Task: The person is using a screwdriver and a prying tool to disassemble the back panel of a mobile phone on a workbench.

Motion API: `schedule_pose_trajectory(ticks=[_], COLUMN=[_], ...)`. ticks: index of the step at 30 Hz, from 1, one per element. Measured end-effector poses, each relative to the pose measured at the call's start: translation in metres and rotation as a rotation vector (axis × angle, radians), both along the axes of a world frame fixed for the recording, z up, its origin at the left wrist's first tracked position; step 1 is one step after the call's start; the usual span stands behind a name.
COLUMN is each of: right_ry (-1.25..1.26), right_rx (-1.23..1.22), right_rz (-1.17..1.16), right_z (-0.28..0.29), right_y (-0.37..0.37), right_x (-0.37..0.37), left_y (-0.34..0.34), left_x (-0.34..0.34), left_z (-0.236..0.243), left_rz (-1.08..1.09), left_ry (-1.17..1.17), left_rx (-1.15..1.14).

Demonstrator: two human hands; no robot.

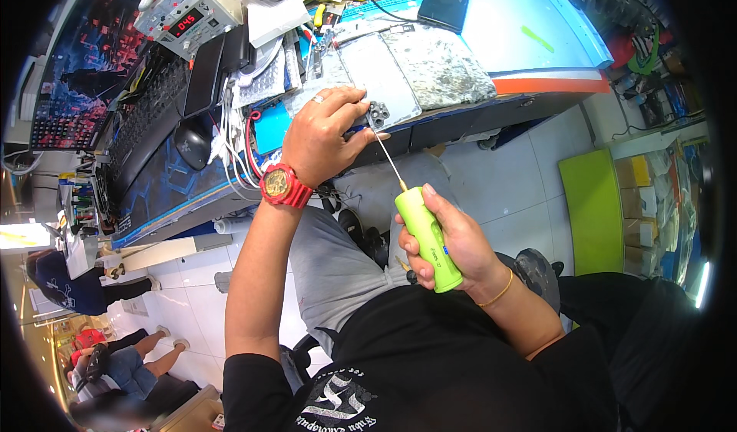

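My right hand [464,244] is wrapped round a lime-green handheld power tool [427,240] with a long thin metal shaft. The shaft points up and left to the camera corner of a pale silver phone [393,75], which overhangs the bench edge. My left hand [322,132], with a red watch on its wrist, grips that corner between thumb and fingers, beside the dark camera cluster [378,113]. The exact spot the shaft's tip touches is hard to make out by my fingers.
A speckled stone-like slab [441,67] and a pale blue mat [507,29] with a dark phone [445,2] lie right of the work. Left are cables, a mouse [192,142], a keyboard [150,86] and a power supply [188,13]. People stand far left.
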State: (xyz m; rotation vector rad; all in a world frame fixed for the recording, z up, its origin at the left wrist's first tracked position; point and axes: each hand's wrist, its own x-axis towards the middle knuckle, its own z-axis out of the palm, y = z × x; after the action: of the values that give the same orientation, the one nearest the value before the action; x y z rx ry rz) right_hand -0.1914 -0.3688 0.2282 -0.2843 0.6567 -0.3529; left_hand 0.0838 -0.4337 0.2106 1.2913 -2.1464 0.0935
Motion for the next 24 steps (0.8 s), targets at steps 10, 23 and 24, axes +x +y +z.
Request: schedule_pose_trajectory(ticks=[10, 23, 24], right_ry=[0.002, 0.077, 0.074], right_rx=[-0.011, -0.074, -0.074], right_rz=[-0.002, -0.021, -0.023], right_z=[-0.0041, -0.0069, -0.0075], right_y=[-0.0011, -0.0009, -0.0013], right_x=[0.0004, 0.0032, 0.0031], left_y=[0.0008, 0.0004, 0.0005], left_x=[0.0002, 0.0007, 0.0012], left_z=[0.0, -0.0006, -0.0007], left_rz=[0.009, 0.004, 0.003], left_ry=[-0.004, 0.0, -0.001], left_rx=[0.005, 0.005, 0.008])
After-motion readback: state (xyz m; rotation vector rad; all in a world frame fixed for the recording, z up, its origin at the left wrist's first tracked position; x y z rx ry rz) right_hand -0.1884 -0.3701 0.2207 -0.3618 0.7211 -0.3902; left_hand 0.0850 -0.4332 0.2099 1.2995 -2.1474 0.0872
